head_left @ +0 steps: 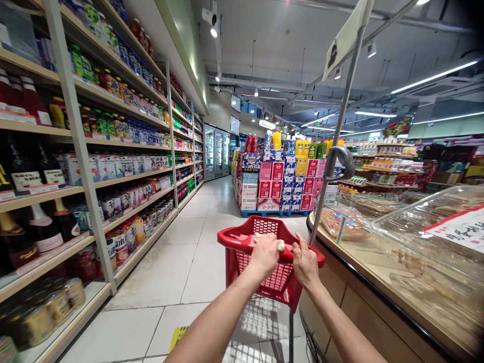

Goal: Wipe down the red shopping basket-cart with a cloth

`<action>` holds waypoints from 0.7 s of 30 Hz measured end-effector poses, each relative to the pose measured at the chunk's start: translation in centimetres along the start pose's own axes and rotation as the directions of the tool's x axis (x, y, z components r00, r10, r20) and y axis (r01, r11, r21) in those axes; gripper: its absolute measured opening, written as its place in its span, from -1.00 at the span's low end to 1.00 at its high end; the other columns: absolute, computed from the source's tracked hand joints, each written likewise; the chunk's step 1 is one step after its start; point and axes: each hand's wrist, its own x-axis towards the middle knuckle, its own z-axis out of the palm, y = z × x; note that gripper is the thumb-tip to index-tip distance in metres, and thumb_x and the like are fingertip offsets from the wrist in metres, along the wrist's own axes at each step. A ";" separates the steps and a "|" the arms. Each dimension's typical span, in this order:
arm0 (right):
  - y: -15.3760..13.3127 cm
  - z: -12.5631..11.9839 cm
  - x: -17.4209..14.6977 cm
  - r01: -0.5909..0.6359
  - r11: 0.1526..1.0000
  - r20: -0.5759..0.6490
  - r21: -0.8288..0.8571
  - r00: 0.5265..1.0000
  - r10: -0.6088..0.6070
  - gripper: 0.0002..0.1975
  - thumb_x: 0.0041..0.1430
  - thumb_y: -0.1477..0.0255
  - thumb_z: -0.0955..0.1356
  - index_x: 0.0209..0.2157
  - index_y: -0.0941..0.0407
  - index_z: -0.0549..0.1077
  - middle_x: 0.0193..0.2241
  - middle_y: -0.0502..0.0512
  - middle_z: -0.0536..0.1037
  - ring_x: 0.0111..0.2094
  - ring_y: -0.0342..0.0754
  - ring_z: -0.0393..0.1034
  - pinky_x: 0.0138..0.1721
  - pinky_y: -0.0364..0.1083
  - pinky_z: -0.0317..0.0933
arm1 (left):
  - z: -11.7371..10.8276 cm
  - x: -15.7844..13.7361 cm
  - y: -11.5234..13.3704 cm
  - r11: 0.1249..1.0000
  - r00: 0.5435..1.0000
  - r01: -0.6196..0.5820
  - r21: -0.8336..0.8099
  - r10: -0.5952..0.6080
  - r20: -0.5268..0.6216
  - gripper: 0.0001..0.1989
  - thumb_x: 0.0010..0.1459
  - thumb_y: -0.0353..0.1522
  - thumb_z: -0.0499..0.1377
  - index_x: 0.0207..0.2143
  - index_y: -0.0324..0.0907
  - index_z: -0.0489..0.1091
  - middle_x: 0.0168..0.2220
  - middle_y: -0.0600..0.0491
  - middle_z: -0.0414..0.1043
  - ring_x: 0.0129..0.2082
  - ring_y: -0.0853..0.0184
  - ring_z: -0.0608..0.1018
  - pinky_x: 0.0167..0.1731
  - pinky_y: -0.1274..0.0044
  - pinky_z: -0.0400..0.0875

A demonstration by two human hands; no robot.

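A red plastic shopping cart (238,237) with a lattice basket stands in front of me in the aisle. My left hand (266,254) is closed over the middle of its handlebar. A small whitish thing (281,245) shows at that hand's fingers; its kind is unclear. Close beside it, my right hand (305,262) grips the right part of the same bar, its fingers partly curled round it. Through the lattice I see no goods in the basket, though its floor is partly hidden by my hands.
Shelves of bottles and cans (128,181) line the left side. A curved counter (340,272) with packaged food stands close on the right, a metal pole (340,121) rising from it. Stacked drink cartons (272,186) stand ahead; glass-door fridges (216,148) are farther back.
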 end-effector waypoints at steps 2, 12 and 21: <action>0.1 -0.2 0.1 -0.005 1.000 0.009 -0.002 1.000 0.005 -0.41 0.14 0.17 0.00 0.03 0.24 0.23 -0.23 0.24 0.49 -0.24 0.06 0.37 -0.14 0.07 0.13 | 0.0 -0.1 0.1 0.999 0.999 -0.038 0.002 0.038 0.019 -0.80 0.11 -0.44 -0.03 -0.24 -0.17 0.33 -0.14 0.03 0.37 -0.08 0.33 0.37 -0.01 0.44 0.23; -0.1 -0.2 0.3 -0.010 1.000 0.042 -0.003 0.999 0.010 -0.42 0.12 0.16 0.02 0.02 0.21 0.25 -0.25 0.23 0.50 -0.25 0.06 0.38 -0.17 0.07 0.16 | 0.6 -0.4 0.3 0.998 0.998 -0.063 0.015 0.063 0.014 -0.78 0.13 -0.44 -0.04 -0.21 -0.18 0.33 -0.12 0.02 0.37 -0.03 0.33 0.34 0.02 0.43 0.20; 0.7 -0.2 0.1 0.038 0.999 0.088 -0.003 0.995 -0.037 -0.43 0.14 0.17 0.01 0.05 0.19 0.22 -0.26 0.18 0.50 -0.27 0.04 0.38 -0.17 0.06 0.18 | -0.6 -1.2 -1.6 0.999 0.998 0.026 0.024 -0.024 -0.064 -0.69 0.18 -0.47 -0.17 -0.27 -0.23 0.36 -0.21 -0.06 0.41 -0.13 0.28 0.41 -0.06 0.37 0.26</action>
